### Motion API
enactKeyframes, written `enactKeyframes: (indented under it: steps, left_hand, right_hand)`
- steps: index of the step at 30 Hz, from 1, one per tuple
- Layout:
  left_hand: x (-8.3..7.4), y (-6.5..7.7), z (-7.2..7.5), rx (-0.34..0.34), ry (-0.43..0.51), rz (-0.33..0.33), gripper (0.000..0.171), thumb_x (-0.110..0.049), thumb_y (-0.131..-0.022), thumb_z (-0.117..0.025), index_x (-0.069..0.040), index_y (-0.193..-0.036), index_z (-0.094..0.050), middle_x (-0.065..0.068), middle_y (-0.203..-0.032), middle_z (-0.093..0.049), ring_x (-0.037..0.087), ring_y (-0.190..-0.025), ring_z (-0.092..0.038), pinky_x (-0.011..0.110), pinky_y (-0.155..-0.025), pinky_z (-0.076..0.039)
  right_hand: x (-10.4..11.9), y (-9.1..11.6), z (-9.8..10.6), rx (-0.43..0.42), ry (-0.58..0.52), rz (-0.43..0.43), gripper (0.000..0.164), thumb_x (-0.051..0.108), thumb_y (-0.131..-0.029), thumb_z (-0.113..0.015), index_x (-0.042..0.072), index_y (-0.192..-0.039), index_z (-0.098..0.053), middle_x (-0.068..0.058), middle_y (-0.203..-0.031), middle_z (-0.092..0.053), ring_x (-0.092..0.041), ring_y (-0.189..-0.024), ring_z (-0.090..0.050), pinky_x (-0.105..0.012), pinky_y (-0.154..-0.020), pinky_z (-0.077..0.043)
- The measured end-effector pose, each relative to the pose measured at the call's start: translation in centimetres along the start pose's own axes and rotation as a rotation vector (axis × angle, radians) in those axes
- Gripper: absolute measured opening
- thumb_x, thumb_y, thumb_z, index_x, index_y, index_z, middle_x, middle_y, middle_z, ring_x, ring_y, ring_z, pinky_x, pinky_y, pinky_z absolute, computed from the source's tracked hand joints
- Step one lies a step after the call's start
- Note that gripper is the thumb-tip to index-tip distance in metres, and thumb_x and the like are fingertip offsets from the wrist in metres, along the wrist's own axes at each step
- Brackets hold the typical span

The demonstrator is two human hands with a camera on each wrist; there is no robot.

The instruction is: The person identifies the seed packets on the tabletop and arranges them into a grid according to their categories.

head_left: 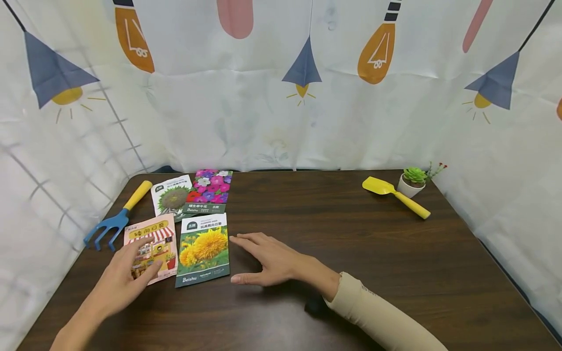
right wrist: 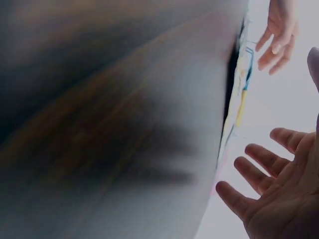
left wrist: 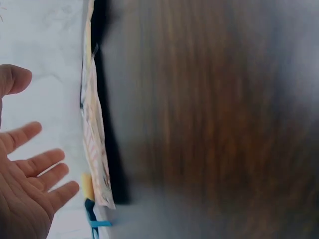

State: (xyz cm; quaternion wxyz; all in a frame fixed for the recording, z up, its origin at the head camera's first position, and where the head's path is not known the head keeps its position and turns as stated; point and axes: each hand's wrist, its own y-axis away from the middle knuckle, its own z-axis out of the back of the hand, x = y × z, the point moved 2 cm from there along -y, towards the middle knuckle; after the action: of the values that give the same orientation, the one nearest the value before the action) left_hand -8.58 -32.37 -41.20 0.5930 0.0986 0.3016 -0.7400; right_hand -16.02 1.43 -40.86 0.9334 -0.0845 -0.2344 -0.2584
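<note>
Four seed packets lie grouped at the left of the table in the head view. My left hand (head_left: pixel 124 278), fingers spread, hovers over the pink packet (head_left: pixel 168 229) with a shop picture, covering part of it. Just right of the yellow-flower packet (head_left: pixel 204 248), my right hand (head_left: pixel 274 261) is held above the table with fingers extended. Behind these two are the white packet (head_left: pixel 173 195) with a green-grey flower head and the petunia-picture packet (head_left: pixel 210 187), which overlaps it. Both wrist views show the left hand (left wrist: pixel 30 174) and right hand (right wrist: pixel 279 184) holding nothing.
A blue hand fork (head_left: pixel 116 222) with a yellow handle lies along the table's left edge. At the back right, a yellow trowel (head_left: pixel 395 194) rests beside a small potted succulent (head_left: pixel 411 183). A printed curtain (head_left: pixel 263 122) hangs behind the dark wooden table (head_left: pixel 373 273).
</note>
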Motion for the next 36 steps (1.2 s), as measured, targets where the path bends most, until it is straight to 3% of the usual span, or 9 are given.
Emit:
enactKeyframes:
  steps: [7,12,19,22,28,36]
  left_hand:
    - [1.2,-1.0,0.2,0.068,0.010,0.044,0.062,-0.021,-0.096,-0.074,0.008,-0.142,-0.045,0.031,-0.128,-0.054,0.050,-0.118,-0.048,0.065,-0.084,-0.040]
    - [2.0,-1.7,0.3,0.083,-0.049,0.036,0.064,-0.021,-0.091,-0.080,0.008,-0.138,-0.048,0.027,-0.119,-0.058,0.041,-0.105,-0.055,0.047,-0.077,-0.045]
    - [2.7,-2.1,0.6,0.167,-0.024,0.068,0.077,-0.024,-0.088,-0.083,0.009,-0.144,-0.042,0.035,-0.131,-0.051,0.051,-0.116,-0.051,0.067,-0.085,-0.043]
    - [2.9,-2.2,0.8,0.204,-0.018,0.080,0.080,-0.028,-0.087,-0.084,0.007,-0.146,-0.042,0.034,-0.132,-0.052,0.050,-0.117,-0.052,0.067,-0.085,-0.045]
    - [3.4,-2.2,0.8,0.203,-0.019,0.027,0.077,-0.020,-0.082,-0.088,0.007,-0.142,-0.048,0.035,-0.132,-0.055,0.055,-0.119,-0.053,0.070,-0.085,-0.046]
    - [4.2,-1.9,0.8,0.222,-0.039,0.064,0.079,-0.025,-0.081,-0.089,0.009,-0.140,-0.049,0.036,-0.133,-0.055,0.055,-0.118,-0.054,0.068,-0.086,-0.046]
  right_hand:
    - [0.2,-3.0,-0.8,0.043,-0.013,0.013,0.090,0.067,-0.094,-0.059,0.025,-0.165,-0.023,0.001,-0.166,-0.030,-0.015,-0.151,-0.029,-0.042,-0.120,-0.034]
    - [0.4,-5.1,-1.0,0.045,0.005,0.037,0.091,0.063,-0.094,-0.063,0.023,-0.164,-0.023,0.000,-0.165,-0.031,-0.016,-0.150,-0.031,-0.038,-0.121,-0.032]
    - [0.1,-7.4,-1.2,0.020,0.001,0.037,0.091,0.058,-0.092,-0.069,0.020,-0.163,-0.027,-0.001,-0.164,-0.035,-0.018,-0.148,-0.034,-0.037,-0.121,-0.030]
    - [-0.2,-8.0,-1.4,0.025,-0.004,0.035,0.092,0.056,-0.092,-0.070,0.019,-0.164,-0.026,0.000,-0.164,-0.036,-0.017,-0.148,-0.034,-0.035,-0.122,-0.028]
    - [-0.4,-8.6,-1.7,0.058,-0.005,0.013,0.094,0.056,-0.093,-0.070,0.019,-0.165,-0.022,0.000,-0.164,-0.035,-0.016,-0.150,-0.032,-0.035,-0.123,-0.026]
    - [-0.1,-8.9,-2.0,0.051,0.037,-0.067,0.094,0.055,-0.092,-0.071,0.018,-0.164,-0.024,-0.002,-0.157,-0.045,-0.018,-0.146,-0.038,-0.032,-0.123,-0.026]
